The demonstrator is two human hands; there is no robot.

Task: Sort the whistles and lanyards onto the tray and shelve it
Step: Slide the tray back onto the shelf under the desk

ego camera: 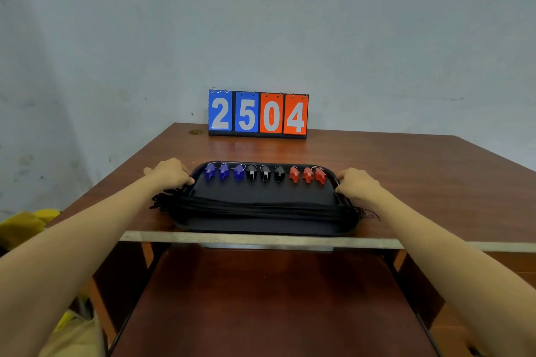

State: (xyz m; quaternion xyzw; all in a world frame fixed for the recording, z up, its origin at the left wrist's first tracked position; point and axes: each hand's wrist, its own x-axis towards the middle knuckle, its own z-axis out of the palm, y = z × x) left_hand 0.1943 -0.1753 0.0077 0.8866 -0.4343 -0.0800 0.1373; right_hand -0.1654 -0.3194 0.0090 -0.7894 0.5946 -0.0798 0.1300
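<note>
A black tray (261, 193) lies at the near edge of the brown table. Along its far side stand three blue whistles (223, 172), three black whistles (265, 173) and three red whistles (307, 174) in a row. A bundle of black lanyards (255, 207) stretches across the tray's near half, its ends hanging over both sides. My left hand (171, 172) grips the tray's left rim and my right hand (358, 184) grips its right rim.
A flip scoreboard (258, 114) reading 2504 stands at the table's far side against the wall. Below the tabletop (406, 171) a brown lower shelf (269, 298) shows between the table legs. Yellow and beige bags (26, 226) lie on the left floor.
</note>
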